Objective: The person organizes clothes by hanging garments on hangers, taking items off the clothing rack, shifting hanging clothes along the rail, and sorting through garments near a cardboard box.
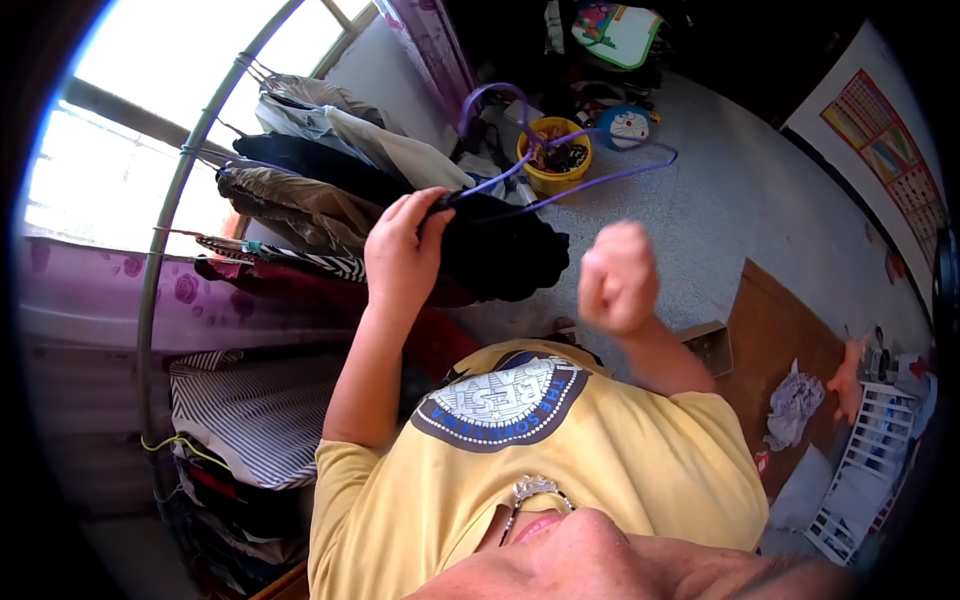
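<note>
My left hand [405, 240] is closed on a black garment [505, 245] at the near end of a purple hanger [610, 178]. Fingers and thumb pinch the dark cloth beside the hanger's arm. The garment hangs bunched below, and its exact kind cannot be made out. The hanger's hook [495, 90] points away from me. To the right of the garment, apart from it, my right hand [618, 278] is curled into a fist, slightly blurred, with nothing showing in it.
On my left, a curved metal rail [165, 240] carries several hanging clothes [300, 195] by a bright window. A yellow bucket [556, 180] of small items stands on the floor ahead. To the right lie a brown mat [780, 350], crumpled cloth [795, 405] and a white rack [860, 470].
</note>
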Demonstrator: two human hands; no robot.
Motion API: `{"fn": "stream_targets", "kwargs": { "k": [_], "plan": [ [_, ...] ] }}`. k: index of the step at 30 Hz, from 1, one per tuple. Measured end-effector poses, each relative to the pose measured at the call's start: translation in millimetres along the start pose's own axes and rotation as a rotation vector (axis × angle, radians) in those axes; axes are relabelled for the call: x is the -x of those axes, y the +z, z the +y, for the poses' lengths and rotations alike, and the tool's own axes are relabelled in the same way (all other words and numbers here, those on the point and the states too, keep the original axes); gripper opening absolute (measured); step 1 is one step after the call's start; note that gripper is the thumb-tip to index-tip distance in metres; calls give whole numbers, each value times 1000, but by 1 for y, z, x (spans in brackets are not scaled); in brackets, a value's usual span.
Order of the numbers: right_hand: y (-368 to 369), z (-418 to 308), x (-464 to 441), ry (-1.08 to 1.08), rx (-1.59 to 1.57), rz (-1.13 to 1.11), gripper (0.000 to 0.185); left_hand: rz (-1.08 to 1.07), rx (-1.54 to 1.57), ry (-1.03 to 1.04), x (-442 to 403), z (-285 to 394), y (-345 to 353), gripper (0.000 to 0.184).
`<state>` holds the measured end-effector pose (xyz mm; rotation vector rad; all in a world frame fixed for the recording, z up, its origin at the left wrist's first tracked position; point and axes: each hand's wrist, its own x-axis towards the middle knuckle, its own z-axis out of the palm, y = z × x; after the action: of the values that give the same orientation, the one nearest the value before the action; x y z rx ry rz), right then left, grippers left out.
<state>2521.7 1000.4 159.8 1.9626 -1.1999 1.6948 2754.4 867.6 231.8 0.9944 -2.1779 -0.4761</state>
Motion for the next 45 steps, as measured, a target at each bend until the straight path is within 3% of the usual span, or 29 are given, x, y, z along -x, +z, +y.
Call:
{"fn": "stream_targets", "kwargs": {
  "k": [3, 5, 6, 8, 10, 11, 14, 21, 24, 25, 28, 30, 32, 36, 42, 45],
  "plan": [
    [50, -6, 12, 241, 299, 69, 31, 23, 80, 12, -4, 7, -12, 21],
    [75, 27, 61, 564, 391, -108, 31, 27, 120, 17, -3, 12, -17, 21],
    [68, 51, 97, 737, 277, -310, 31, 34, 118, 27, -2, 12, -19, 21],
    [53, 68, 90, 1527, -507, -192, 30, 54, 114, 51, -1, 5, -25, 21],
    [46, 108, 117, 1697, -1175, 399, 33, 35, 87, 22, 2, -5, -30, 21],
    [36, 121, 117, 1718, -1209, 477, 33, 28, 71, 13, 4, -10, -31, 21],
    [7, 136, 101, 1722, -1218, 672, 35, 2, 53, 42, 7, -26, -31, 21],
    [-52, 144, 60, 1594, -1031, 705, 28, -58, -213, 179, 20, -46, -27, 28],
    [-63, 81, -1, 1386, -751, 471, 30, -82, -305, 192, 22, -37, -15, 30],
    [-67, 74, -3, 1267, -658, 188, 30, -47, -321, 174, 21, -39, -8, 28],
    [-84, 44, -32, 949, -583, -240, 34, 106, -86, 83, 7, -49, -5, 27],
    [-82, 44, -38, 904, -425, -175, 45, 135, 78, 1, 0, -48, -13, 25],
    [-77, 35, -56, 748, -110, -138, 45, 158, 80, 100, -3, -49, -17, 25],
    [-53, 17, -74, 446, 243, -478, 48, 107, 98, 105, 6, -35, -30, 28],
    [-55, 4, -68, 706, -473, -700, 27, 161, 139, 141, 57, -49, -44, 31],
    [-56, -16, -75, 715, -576, -872, 33, 132, 132, 142, 104, -57, -64, 35]
  ]
}}
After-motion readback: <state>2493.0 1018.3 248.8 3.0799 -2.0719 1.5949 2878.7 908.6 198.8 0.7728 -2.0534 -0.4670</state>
